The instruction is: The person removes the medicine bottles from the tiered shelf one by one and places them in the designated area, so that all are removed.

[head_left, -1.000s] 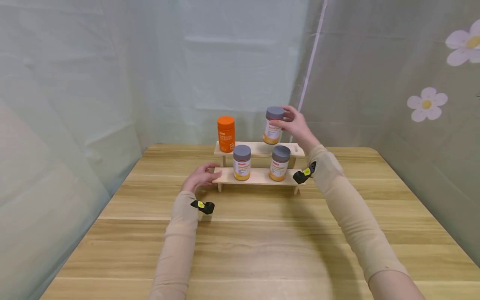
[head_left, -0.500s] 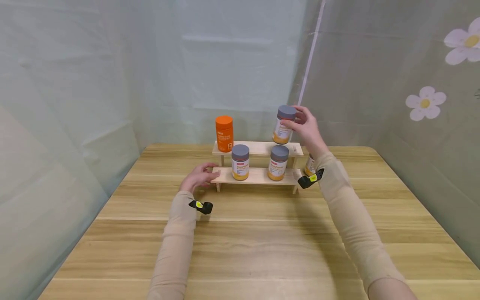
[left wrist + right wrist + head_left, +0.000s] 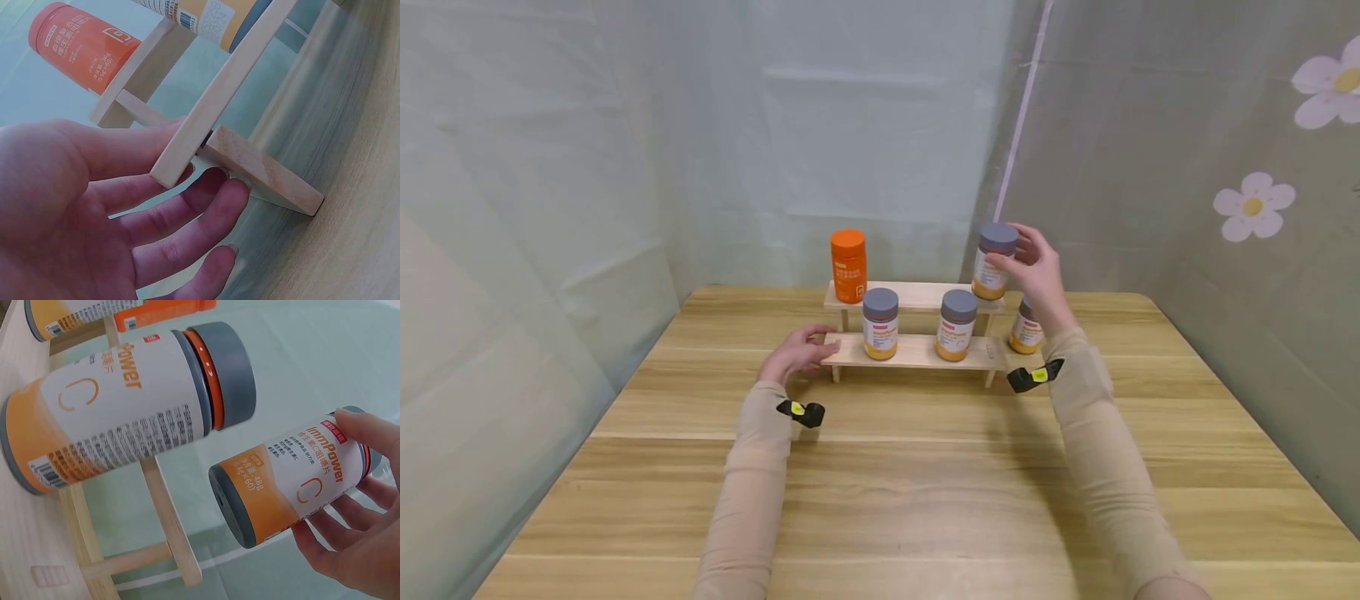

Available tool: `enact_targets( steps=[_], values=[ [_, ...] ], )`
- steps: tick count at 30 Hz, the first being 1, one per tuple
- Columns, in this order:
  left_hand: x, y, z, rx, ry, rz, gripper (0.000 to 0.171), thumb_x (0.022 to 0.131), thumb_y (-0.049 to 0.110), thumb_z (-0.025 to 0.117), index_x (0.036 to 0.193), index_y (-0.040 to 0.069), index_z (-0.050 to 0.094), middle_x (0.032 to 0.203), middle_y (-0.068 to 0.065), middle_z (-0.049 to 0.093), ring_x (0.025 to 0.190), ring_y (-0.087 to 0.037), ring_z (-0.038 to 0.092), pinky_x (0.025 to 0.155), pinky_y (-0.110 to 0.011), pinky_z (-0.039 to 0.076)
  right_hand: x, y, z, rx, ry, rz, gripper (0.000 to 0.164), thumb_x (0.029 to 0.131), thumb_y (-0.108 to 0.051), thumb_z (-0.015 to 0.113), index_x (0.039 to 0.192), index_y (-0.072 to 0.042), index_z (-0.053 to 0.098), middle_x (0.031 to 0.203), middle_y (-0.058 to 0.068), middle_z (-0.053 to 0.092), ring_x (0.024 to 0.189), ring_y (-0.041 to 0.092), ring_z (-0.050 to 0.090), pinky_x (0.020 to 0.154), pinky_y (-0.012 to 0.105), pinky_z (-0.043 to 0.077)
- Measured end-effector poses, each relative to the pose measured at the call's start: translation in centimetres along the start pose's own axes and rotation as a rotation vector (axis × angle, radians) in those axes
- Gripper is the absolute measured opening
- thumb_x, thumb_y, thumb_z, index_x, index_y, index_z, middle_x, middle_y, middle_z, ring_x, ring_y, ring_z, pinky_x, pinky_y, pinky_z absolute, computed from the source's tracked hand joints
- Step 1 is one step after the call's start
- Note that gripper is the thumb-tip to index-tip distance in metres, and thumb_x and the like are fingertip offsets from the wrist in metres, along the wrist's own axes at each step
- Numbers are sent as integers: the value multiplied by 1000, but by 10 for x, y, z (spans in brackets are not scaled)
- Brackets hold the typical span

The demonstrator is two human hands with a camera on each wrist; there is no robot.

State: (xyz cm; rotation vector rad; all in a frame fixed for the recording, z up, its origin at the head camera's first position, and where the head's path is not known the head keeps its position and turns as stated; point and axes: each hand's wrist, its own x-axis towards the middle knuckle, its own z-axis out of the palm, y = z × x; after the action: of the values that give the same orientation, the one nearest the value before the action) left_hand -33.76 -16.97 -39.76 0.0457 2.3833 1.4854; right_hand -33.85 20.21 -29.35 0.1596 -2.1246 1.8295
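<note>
My right hand [image 3: 1040,271] grips a grey-capped supplement bottle [image 3: 989,272] with a white and orange label, near its cap. It is over the right end of the upper board of a two-step wooden shelf stand [image 3: 917,354]; in the right wrist view a gap shows between the held bottle's base and that board. My left hand [image 3: 796,353] pinches the lower board's left end, thumb above and fingers beneath. On the upper board's left stands an orange bottle [image 3: 850,271]. Two more grey-capped bottles, the left one [image 3: 881,325] and the right one [image 3: 956,325], stand on the lower board.
Another grey-capped bottle [image 3: 1026,332] stands right of the stand, partly behind my right wrist. The stand is toward the back of the wooden table [image 3: 880,500]. Pale curtains [image 3: 880,125] hang behind and at both sides.
My right hand has carried the bottle rightward along the upper board, and lowered it slightly in the last half second. The bottle beside the stand has come into sight. My left hand keeps its place.
</note>
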Motion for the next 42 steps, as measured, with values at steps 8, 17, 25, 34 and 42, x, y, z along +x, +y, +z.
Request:
enact_targets(
  steps=[8, 17, 25, 34, 42],
  values=[
    [-1, -2, -2, -11, -1, -10, 58, 96, 29, 59, 146, 9, 37, 140, -25, 44, 102, -27, 54, 94, -45, 50, -4, 7, -12, -2, 34, 8, 59, 83, -22, 78, 136, -25, 54, 132, 2, 57, 110, 10, 54, 98, 31, 41],
    [-2, -3, -1, -15, -12, -15, 59, 96, 30, 59, 147, 10, 36, 142, -25, 43, 101, -26, 56, 94, -44, 50, -11, 11, -31, -41, 111, -21, 58, 82, -21, 78, 135, -23, 55, 126, -3, 58, 111, 9, 55, 99, 29, 42],
    [-1, -3, -1, -17, -7, -21, 58, 96, 31, 60, 146, 13, 38, 136, -21, 46, 88, -18, 54, 84, -36, 51, -9, 15, -44, -80, 180, -8, 59, 82, -19, 78, 135, -21, 55, 126, -1, 58, 111, 9, 54, 100, 30, 42],
    [-5, 3, -1, -32, -10, -28, 59, 96, 29, 60, 147, 11, 37, 135, -22, 46, 87, -18, 55, 88, -39, 51, -11, 25, -59, 25, 251, -2, 60, 78, -12, 81, 133, -20, 57, 119, -6, 58, 108, 8, 54, 100, 28, 41],
    [0, -1, -2, -17, -12, -27, 58, 96, 30, 60, 147, 12, 38, 138, -23, 46, 92, -20, 55, 88, -39, 51, -16, 31, -73, 73, 317, -7, 57, 77, -10, 81, 129, -19, 60, 113, -9, 59, 103, 7, 55, 91, 21, 42]
  ],
)
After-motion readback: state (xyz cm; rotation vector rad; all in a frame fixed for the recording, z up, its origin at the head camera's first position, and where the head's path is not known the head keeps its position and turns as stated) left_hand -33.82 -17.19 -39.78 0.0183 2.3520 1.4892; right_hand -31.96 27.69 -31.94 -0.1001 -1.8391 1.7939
